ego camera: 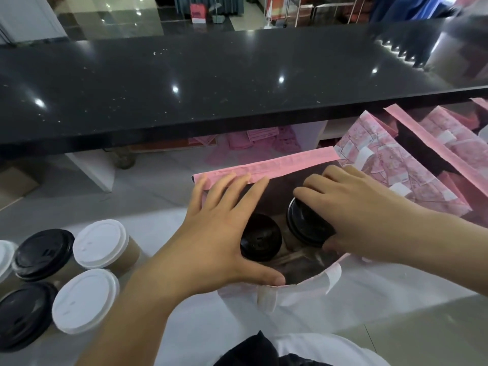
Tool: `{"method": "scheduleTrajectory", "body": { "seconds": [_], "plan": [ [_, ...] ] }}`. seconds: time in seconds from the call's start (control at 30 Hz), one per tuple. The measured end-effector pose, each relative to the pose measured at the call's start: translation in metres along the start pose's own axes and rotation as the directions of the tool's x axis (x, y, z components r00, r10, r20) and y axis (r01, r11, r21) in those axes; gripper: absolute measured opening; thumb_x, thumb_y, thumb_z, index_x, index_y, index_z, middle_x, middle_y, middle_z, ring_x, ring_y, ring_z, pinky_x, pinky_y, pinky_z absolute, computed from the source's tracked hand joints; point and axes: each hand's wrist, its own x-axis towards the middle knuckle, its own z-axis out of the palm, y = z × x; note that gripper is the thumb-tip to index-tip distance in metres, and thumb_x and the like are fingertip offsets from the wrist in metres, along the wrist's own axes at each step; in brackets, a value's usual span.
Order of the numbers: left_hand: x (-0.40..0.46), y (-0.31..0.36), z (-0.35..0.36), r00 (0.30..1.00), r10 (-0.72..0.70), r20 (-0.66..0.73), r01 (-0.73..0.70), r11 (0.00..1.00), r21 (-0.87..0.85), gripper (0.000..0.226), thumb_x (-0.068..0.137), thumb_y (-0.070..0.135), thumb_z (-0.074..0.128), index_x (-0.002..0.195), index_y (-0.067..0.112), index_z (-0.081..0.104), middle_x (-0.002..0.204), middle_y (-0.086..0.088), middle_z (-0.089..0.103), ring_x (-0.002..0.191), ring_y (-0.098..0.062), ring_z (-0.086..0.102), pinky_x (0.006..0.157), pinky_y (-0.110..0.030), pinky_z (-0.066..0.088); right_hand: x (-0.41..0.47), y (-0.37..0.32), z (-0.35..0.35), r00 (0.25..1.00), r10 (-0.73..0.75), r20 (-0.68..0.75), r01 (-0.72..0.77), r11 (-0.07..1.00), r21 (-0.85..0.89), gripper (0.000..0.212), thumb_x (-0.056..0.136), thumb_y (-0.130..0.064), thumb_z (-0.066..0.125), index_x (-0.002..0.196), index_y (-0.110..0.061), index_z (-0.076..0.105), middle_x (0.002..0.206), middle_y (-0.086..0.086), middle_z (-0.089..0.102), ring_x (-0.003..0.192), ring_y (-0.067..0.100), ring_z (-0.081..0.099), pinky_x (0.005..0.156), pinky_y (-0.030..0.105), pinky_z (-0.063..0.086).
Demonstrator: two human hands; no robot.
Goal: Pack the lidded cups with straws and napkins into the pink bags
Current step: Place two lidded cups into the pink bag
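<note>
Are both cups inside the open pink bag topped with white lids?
No, the two cups in the pink bag both carry black lids; white-lidded cups stand outside it.

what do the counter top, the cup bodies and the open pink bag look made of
Counter top: polished black stone by the look, speckled, mirroring the lights.
Cup bodies: matte brown paper or card, probably; the lids look like plastic.
Open pink bag: thin paper, likely, with a creased folded rim.
</note>
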Motion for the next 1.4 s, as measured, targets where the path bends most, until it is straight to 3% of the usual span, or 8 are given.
{"method": "scheduleTrajectory", "body": {
  "seconds": [0.07,0.2,0.3,0.43,0.6,0.97,1.13,1.4],
  "plan": [
    [0.001,0.001,0.001,1.0,0.004,-0.001,-0.004,1.0,0.002,0.128,0.053,0.094,0.047,0.149,0.042,-0.019,0.158,0.021,-0.008,0.144,-0.001,-0.024,0.119,-0.042,-0.019,0.006,-0.004,0.003,1.0,-0.022,0.02,0.023,1.0,-0.021,0.06,0.068,-0.033,0.075,0.122,-0.02,0.052,0.111,-0.001,0.055,0.093,0.024,0.05,0.078,0.035,0.046],
    [0.002,0.0,0.002,1.0,0.0,0.004,0.0,1.0,-0.01,0.127,0.055,0.093,0.05,0.149,0.043,-0.02,0.159,0.02,-0.009,0.145,-0.002,-0.025,0.119,-0.045,-0.018,0.02,-0.008,0.012,0.998,-0.041,0.05,0.042,0.999,-0.018,0.064,0.086,-0.019,0.063,0.141,-0.022,0.032,0.123,0.0,0.044,0.104,0.024,0.045,0.071,0.035,0.047],
    [0.002,-0.002,0.002,1.0,-0.002,0.013,0.002,1.0,-0.006,0.126,0.056,0.094,0.047,0.148,0.043,-0.022,0.158,0.021,-0.012,0.144,-0.002,-0.028,0.119,-0.045,-0.018,0.03,-0.007,0.023,0.995,-0.042,0.086,0.043,0.999,-0.016,0.068,0.088,-0.015,0.061,0.147,-0.028,0.029,0.126,0.001,0.044,0.108,0.027,0.047,0.068,0.034,0.041],
    [0.001,-0.003,0.001,1.0,-0.011,0.025,0.011,1.0,-0.017,0.126,0.057,0.094,0.049,0.149,0.044,-0.022,0.158,0.022,-0.015,0.143,-0.001,-0.03,0.12,-0.046,-0.017,0.041,-0.004,0.032,0.988,-0.034,0.148,0.032,0.999,0.013,0.079,0.081,-0.024,0.074,0.147,-0.029,0.031,0.126,0.001,0.049,0.109,0.026,0.05,0.075,0.036,0.047],
    [0.002,-0.003,0.0,0.999,-0.019,0.033,0.019,1.0,-0.007,0.127,0.057,0.095,0.049,0.148,0.045,-0.024,0.158,0.022,-0.017,0.142,0.0,-0.032,0.12,-0.045,-0.016,0.047,0.004,0.039,0.988,-0.037,0.147,0.026,0.997,0.075,0.079,0.081,-0.028,0.076,0.148,-0.029,0.033,0.124,0.0,0.052,0.109,0.026,0.053,0.084,0.035,0.048],
    [0.002,-0.002,-0.002,0.999,-0.026,0.043,0.026,1.0,-0.001,0.126,0.054,0.096,0.044,0.147,0.046,-0.024,0.158,0.023,-0.016,0.141,0.002,-0.032,0.12,-0.044,-0.016,0.051,0.01,0.048,0.997,-0.008,0.071,-0.001,0.992,0.128,0.086,0.077,-0.034,0.08,0.148,-0.03,0.032,0.125,0.002,0.051,0.108,0.027,0.051,0.082,0.034,0.045],
    [0.003,0.0,-0.002,0.999,-0.021,0.039,0.021,1.0,-0.011,0.122,0.057,0.094,0.046,0.146,0.047,-0.023,0.156,0.024,-0.015,0.14,0.005,-0.032,0.119,-0.042,-0.018,0.056,0.01,0.059,0.999,-0.001,0.053,-0.008,0.985,0.174,0.079,0.078,-0.029,0.078,0.144,-0.028,0.036,0.122,0.005,0.054,0.108,0.03,0.055,0.084,0.038,0.052],
    [0.003,-0.002,-0.004,0.999,-0.034,0.035,0.035,0.999,-0.035,0.123,0.056,0.095,0.047,0.147,0.048,-0.022,0.158,0.023,-0.015,0.139,0.006,-0.032,0.121,-0.041,-0.014,0.06,0.013,0.059,0.989,-0.055,0.139,0.015,0.96,0.279,0.065,0.075,-0.027,0.075,0.136,-0.027,0.051,0.119,0.004,0.057,0.109,0.028,0.058,0.088,0.039,0.055]
  ]
}}
